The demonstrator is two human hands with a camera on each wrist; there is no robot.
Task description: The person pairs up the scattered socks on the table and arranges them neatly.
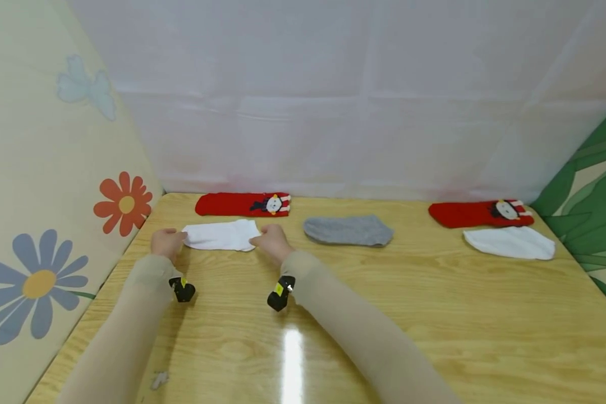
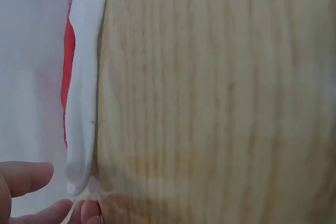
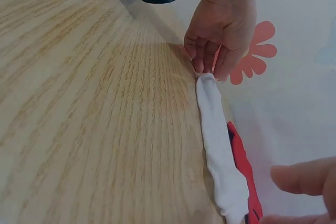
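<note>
A white sock (image 1: pixel 221 235) lies flat and lengthwise near the back left of the wooden table. At its left end is my left hand (image 1: pixel 167 243), its fingertips at the sock's tip. In the left wrist view, the thumb (image 2: pixel 29 177) stands apart from the fingers. My right hand (image 1: pixel 272 242) is by the sock's right end; in the right wrist view its thumb (image 3: pixel 302 177) and finger are spread, with a gap between them. Just behind the white sock lies a red sock (image 1: pixel 227 204) with a cartoon figure on it.
A grey sock (image 1: pixel 348 230) lies right of my right hand. Farther right are another red sock (image 1: pixel 464 214) and another white sock (image 1: pixel 510 242). A white sheet (image 1: pixel 333 112) hangs behind the table (image 1: pixel 384 314), and a flower-painted wall (image 1: pixel 40 168) borders its left side.
</note>
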